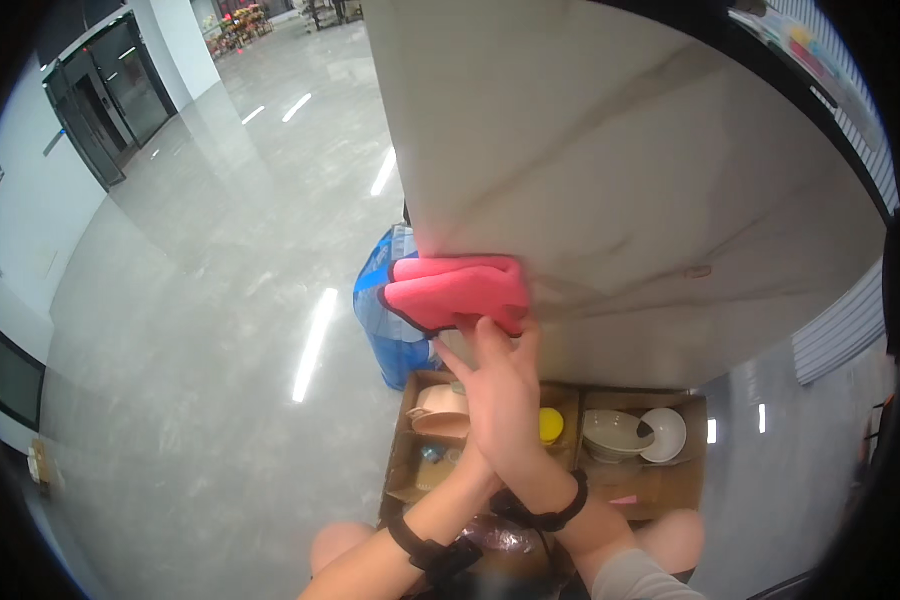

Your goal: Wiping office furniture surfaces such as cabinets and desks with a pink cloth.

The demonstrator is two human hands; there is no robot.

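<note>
A folded pink cloth with dark edging (457, 292) lies at the near left corner of a marble-patterned tabletop (630, 187). My right hand (502, 397) reaches up to the cloth's near edge, its fingers spread and some fingertips touching the fabric. Whether any fabric is pinched does not show. My forearms cross at the wrists, each with a dark band. My left hand (487, 461) is mostly hidden beneath the right one, so its fingers cannot be told apart.
Below the table edge stands a divided cardboard box (641, 510) with pale bowls (615, 433), a pinkish pot (442, 409) and a yellow round item (550, 426). A blue bag (394, 352) sits left of it on the glossy floor (195, 337).
</note>
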